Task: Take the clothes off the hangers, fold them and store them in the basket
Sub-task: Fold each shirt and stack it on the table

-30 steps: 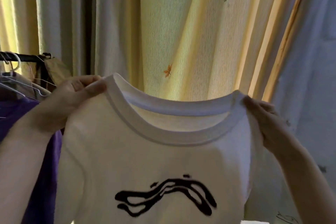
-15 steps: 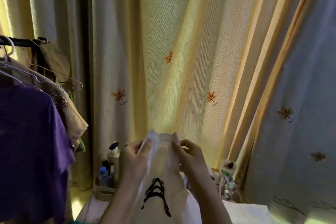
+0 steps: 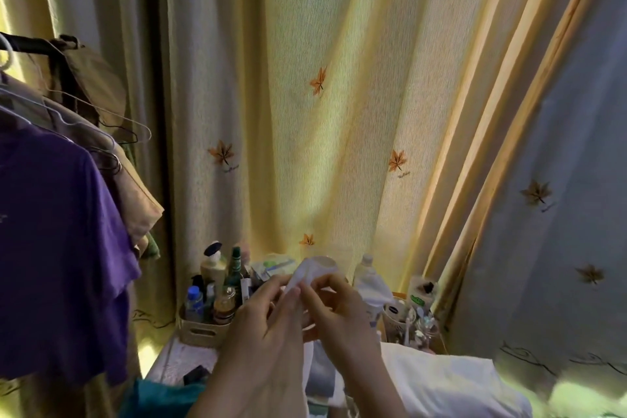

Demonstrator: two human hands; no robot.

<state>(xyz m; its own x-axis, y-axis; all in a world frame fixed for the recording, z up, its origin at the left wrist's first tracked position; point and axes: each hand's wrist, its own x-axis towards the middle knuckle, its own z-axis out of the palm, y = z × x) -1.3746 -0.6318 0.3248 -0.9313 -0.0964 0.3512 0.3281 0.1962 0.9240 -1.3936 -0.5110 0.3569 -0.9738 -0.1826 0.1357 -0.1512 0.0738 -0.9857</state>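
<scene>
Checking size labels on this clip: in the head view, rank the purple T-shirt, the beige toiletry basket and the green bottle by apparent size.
1. purple T-shirt, largest, though also nearest the camera
2. beige toiletry basket, partly hidden
3. green bottle, smallest

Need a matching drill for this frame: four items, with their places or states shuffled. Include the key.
Items
1. white shirt
2. purple T-shirt
3. beige box
4. teal cloth

Places or states
A. holds bottles, at the foot of the curtain
B. bunched, pinched by the left hand and the right hand
C. hangs on the rack at the left
D. lies at the bottom edge, beside the left forearm

Pairs: 1-B, 2-C, 3-A, 4-D
</scene>
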